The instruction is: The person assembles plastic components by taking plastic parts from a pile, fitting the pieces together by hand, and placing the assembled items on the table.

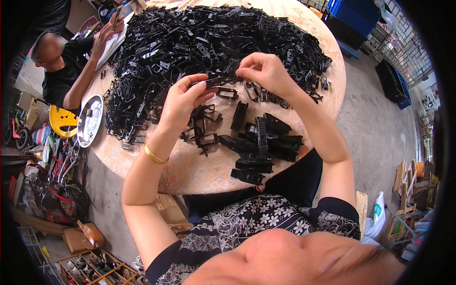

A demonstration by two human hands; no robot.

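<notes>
Head view: just above centre of the frame, the left hand pinches one end of a slim black part, and the right hand closes thumb and fingers at its other end; whether it is one piece or two, I cannot tell. A light, level pinch should suit it best, kept clear of the black heap across the upper middle.

Both bare arms reached forward, elbows bent; the left hand and right hand pinched near each other.
</notes>
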